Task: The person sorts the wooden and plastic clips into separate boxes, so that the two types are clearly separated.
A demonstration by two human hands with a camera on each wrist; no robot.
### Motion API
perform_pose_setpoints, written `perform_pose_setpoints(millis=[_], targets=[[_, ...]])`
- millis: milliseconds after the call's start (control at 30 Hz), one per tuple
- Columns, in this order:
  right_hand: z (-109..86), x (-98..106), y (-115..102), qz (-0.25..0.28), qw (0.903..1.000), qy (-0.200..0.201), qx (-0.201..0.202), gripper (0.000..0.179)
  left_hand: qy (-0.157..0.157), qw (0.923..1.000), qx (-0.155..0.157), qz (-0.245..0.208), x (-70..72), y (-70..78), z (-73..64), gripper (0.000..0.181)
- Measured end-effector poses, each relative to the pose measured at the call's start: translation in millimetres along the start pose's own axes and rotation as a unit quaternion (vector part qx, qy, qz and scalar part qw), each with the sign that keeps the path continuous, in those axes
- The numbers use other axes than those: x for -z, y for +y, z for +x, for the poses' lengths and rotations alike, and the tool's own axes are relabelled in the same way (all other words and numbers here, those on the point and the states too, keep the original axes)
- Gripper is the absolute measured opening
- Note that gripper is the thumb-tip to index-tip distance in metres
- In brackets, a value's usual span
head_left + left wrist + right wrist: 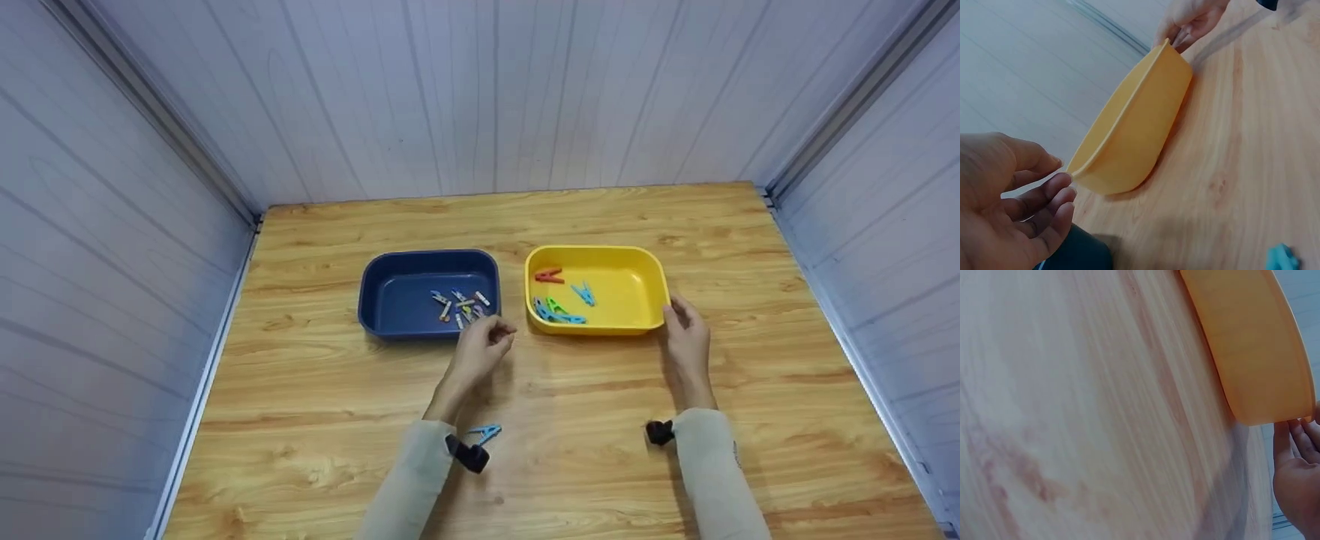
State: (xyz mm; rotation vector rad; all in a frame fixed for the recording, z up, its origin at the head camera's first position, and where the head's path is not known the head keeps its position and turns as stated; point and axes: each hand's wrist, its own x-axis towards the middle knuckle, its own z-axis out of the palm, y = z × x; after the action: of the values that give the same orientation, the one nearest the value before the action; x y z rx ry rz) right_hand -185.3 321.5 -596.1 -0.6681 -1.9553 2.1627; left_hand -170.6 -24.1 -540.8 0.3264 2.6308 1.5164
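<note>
My left hand (480,354) hovers by the front right corner of a dark blue basin (397,330), fingers loosely bent with nothing visible between them. In the left wrist view, the fingertips of that left hand (1013,199) are close to the rim of the yellow basin (1134,135); whether they touch it I cannot tell. At the yellow basin's right end, my right hand (688,341) pinches the rim, thumb on top and fingers against the outer wall. Red, blue and green plastic clothespins (585,294) lie inside the yellow basin. Small clothespins (442,304) lie in the blue one.
A light blue clothespin (487,433) lies on the wooden table (570,450), beside my left forearm. White panel walls (465,97) close off the back and both sides. A dark wrist camera (469,454) sits on each sleeve.
</note>
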Motion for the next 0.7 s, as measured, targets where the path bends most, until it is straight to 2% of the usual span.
perform_pose_setpoints(millis=[233,433,567,700], targets=[[0.7,0,2,0.007,0.9999,0.007,-0.007,0.051,-0.005,0.9999,-0.003,-0.013,2.8,-7.3,-19.8,0.013],[0.4,-1,3,0.038,0.9991,0.006,-0.020,0.051,-0.010,0.9997,-0.011,-0.017,5.4,-9.3,-33.4,0.014],[0.5,-1,1,0.043,0.9988,0.003,-0.025,0.051,-0.040,0.9990,-0.006,-0.017,6.5,-12.1,-39.7,0.015],[0.4,-1,-1,0.037,0.9990,-0.005,-0.026,0.053,-0.093,0.9955,0.011,-0.011,7.9,-15.0,-44.9,0.017]])
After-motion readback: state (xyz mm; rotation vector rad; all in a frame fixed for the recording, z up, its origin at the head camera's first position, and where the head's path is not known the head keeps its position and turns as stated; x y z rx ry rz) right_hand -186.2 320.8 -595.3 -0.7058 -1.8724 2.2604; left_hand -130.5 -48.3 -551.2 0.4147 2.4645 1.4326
